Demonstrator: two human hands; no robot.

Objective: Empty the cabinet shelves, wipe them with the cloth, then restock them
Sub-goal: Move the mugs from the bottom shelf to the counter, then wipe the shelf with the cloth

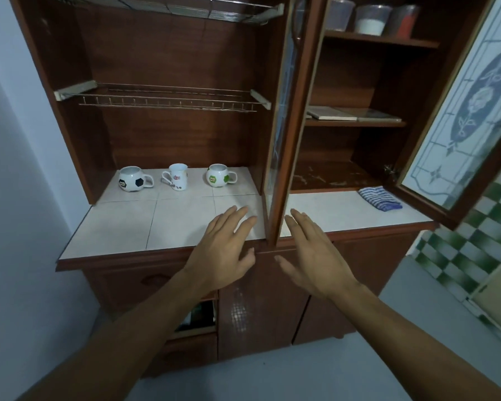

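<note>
A brown wooden cabinet (168,53) stands open before me above a white tiled counter (122,227). Three mugs stand in a row at the counter's back: a black-patch football mug (133,178), a tall white mug (176,176), a green-patch round mug (219,175). A folded blue-and-white striped cloth (380,198) lies on the counter at the right. My left hand (226,247) and my right hand (315,256) hover with fingers straight over the counter's front edge, holding nothing. Between them stands the edge of an open glass door (284,140).
Right compartment: three plastic containers (370,18) on the top shelf, flat boards (333,113) on the middle shelf, a worn bottom shelf (330,175). Another glass door (469,111) swings out right. Wire racks (168,99) span the left compartment. A lower drawer (200,316) is ajar.
</note>
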